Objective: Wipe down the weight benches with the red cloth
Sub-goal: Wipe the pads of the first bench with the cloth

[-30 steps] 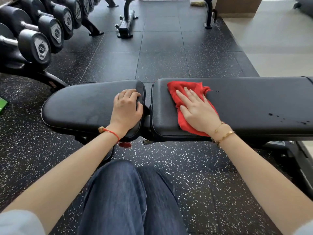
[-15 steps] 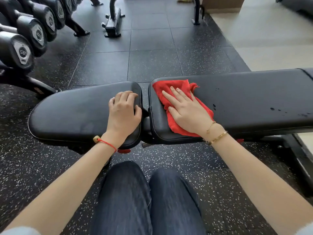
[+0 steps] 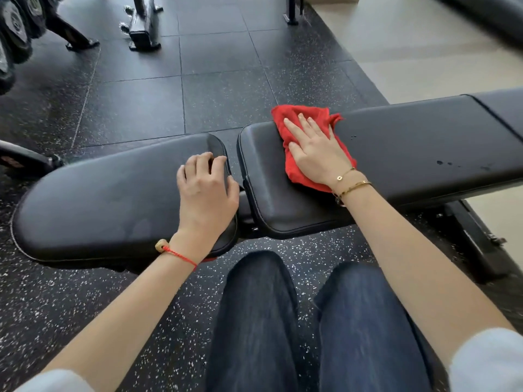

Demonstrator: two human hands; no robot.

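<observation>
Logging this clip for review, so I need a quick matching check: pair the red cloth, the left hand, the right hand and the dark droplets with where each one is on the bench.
Things:
1. red cloth
2. left hand
3. right hand
4. dark droplets

Places:
A. resting at the end of the seat pad, fingers curled over its edge
B. pressed flat on top of the cloth
C. on the back pad, to the right of the cloth
D. spread on the back pad near its seat end, under a palm

Pairs: 1-D, 2-A, 3-B, 4-C
</observation>
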